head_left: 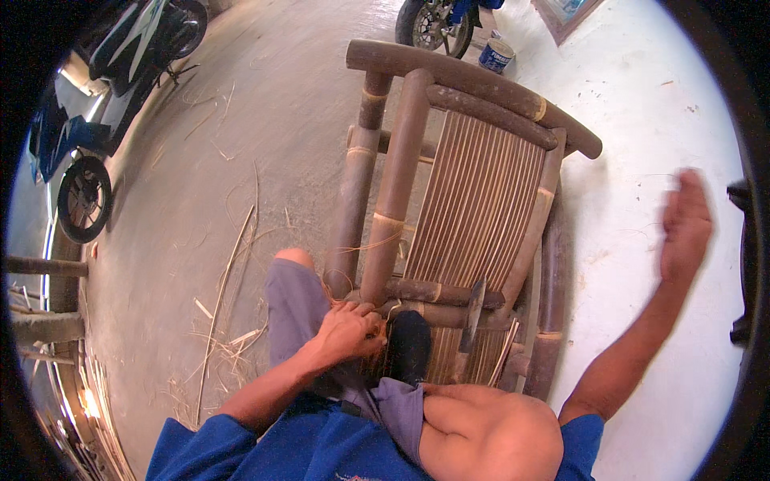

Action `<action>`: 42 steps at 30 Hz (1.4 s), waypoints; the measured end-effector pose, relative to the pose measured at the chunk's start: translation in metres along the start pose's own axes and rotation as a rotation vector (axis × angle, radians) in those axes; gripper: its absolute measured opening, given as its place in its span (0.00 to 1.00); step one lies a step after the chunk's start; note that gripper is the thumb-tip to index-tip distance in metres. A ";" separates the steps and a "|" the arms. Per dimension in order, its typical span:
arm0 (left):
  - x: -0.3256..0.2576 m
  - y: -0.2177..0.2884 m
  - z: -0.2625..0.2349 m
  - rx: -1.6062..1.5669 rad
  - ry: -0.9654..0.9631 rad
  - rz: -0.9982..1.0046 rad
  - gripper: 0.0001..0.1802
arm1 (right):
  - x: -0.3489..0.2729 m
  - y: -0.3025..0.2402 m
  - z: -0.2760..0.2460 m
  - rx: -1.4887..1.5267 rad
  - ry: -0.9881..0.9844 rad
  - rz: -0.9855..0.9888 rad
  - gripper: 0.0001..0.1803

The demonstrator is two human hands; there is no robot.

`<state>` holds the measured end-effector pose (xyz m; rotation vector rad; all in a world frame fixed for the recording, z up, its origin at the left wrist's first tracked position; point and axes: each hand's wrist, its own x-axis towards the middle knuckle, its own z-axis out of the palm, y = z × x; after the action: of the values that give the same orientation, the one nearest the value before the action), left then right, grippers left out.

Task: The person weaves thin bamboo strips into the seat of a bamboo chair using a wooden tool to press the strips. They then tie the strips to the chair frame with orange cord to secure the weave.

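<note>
A brown bamboo chair (391, 200) with a slatted panel (481, 192) lies in front of me. My left hand (350, 330) is closed low at the chair's left corner, where two thick poles meet a crosspiece. What its fingers grip is hidden. Thin loose strips (388, 242) curl round the poles just above it. My right hand (687, 228) is raised far to the right, away from the chair and before the white wall. Motion smears its fingers; a faint thin line shows near their tips. A knife (473, 314) rests across the lower crosspiece, blade upward in view.
Cut strips and shavings (241, 341) litter the concrete floor at left. Motorcycles stand at the far left (84, 196) and at the top (437, 28). A paint can (496, 56) is by the white wall (642, 120). Bamboo pieces (100, 409) lean at lower left.
</note>
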<state>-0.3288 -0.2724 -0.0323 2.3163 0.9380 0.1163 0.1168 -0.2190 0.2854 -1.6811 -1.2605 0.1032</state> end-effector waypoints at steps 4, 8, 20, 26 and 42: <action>0.010 0.023 -0.063 -0.475 0.431 -0.003 0.26 | -0.130 0.004 0.142 -0.150 -0.832 -0.101 0.14; 0.018 0.028 -0.096 -0.728 0.416 0.065 0.23 | -0.212 -0.011 0.225 0.045 -1.146 -0.224 0.12; -0.014 -0.041 -0.103 -0.298 0.383 -0.183 0.15 | -0.218 0.026 0.238 0.240 -1.175 0.027 0.18; -0.045 -0.077 -0.151 -0.026 0.543 -0.327 0.12 | -0.210 0.057 0.237 0.441 -1.188 0.267 0.20; -0.053 -0.081 -0.143 0.501 0.706 -0.463 0.23 | -0.229 0.050 0.259 0.603 -1.269 0.588 0.20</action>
<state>-0.4597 -0.1883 0.0419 2.4475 2.0266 0.5865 -0.1026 -0.2258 0.0136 -1.3172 -1.2742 1.9287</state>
